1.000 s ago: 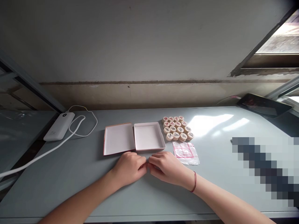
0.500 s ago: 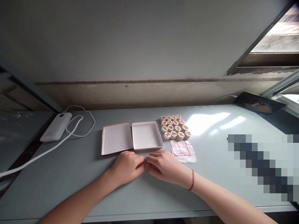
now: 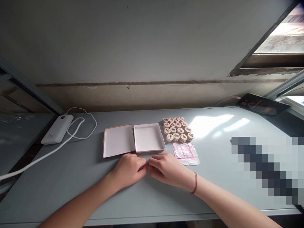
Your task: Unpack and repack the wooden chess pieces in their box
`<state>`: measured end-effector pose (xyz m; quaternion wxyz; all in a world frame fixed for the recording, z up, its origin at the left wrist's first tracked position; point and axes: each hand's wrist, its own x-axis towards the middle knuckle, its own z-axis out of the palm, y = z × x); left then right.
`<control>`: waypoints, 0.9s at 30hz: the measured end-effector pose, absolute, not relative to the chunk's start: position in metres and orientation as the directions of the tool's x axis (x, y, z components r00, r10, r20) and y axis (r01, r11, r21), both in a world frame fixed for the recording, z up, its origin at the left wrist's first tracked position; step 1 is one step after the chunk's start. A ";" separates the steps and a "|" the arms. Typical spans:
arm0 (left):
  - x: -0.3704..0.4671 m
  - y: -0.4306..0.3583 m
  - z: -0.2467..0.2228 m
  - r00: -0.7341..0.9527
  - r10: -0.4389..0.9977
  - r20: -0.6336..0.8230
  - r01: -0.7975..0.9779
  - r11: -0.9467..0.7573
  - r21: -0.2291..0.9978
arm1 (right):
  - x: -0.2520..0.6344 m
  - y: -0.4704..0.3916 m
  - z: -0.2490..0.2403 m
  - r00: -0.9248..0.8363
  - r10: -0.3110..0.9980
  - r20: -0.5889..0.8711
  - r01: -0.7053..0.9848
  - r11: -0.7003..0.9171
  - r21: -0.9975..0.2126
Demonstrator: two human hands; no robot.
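My left hand (image 3: pixel 130 170) rests on the table with its fingers curled closed, just in front of an open shallow box lid (image 3: pixel 118 141). Beside it, my right hand (image 3: pixel 166 168) is closed too, its fingertips almost meeting those of the left. No object shows in either hand. Behind the hands a white-lined box tray (image 3: pixel 149 137) lies next to the lid, with nothing inside. To its right, several round wooden Chinese chess pieces (image 3: pixel 178 130) stand in stacked rows, marked in red and black. A folded clear plastic bag (image 3: pixel 186 154) with red lines lies near my right wrist.
On the left of the grey table (image 3: pixel 147 202) lies a white power bank (image 3: pixel 57 129) with a looping white cable (image 3: pixel 53 151). A phone (image 3: pixel 263 105) leans at the back right. A pixelated dark shape (image 3: pixel 266 171) covers the right side.
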<state>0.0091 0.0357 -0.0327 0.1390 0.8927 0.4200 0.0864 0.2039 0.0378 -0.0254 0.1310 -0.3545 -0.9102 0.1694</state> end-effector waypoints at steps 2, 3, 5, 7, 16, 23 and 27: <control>0.009 0.036 -0.033 0.633 0.773 0.039 0.725 -0.610 0.320 | 0.204 0.038 -0.026 -0.716 0.688 0.117 0.601 0.694 -0.396; 0.009 0.036 -0.034 0.632 0.774 0.040 0.726 -0.610 0.319 | 0.204 0.038 -0.026 -0.717 0.688 0.117 0.602 0.694 -0.394; 0.009 0.036 -0.034 0.633 0.773 0.041 0.726 -0.611 0.317 | 0.203 0.038 -0.027 -0.717 0.687 0.117 0.601 0.696 -0.393; 0.009 0.036 -0.034 0.633 0.773 0.045 0.725 -0.613 0.313 | 0.202 0.037 -0.028 -0.716 0.689 0.111 0.606 0.693 -0.392; 0.010 0.036 -0.033 0.644 0.763 0.044 0.720 -0.625 0.302 | 0.238 0.047 0.015 -0.685 0.727 -0.042 0.650 0.584 -0.486; 0.010 0.030 -0.034 0.651 0.723 0.232 0.654 -0.689 0.313 | 0.299 0.063 0.028 -0.408 0.851 -0.330 0.884 0.279 -0.374; 0.011 0.029 -0.022 0.560 0.697 0.447 0.659 -0.702 0.270 | 0.302 0.066 0.013 -0.330 0.872 -0.362 0.924 0.220 -0.314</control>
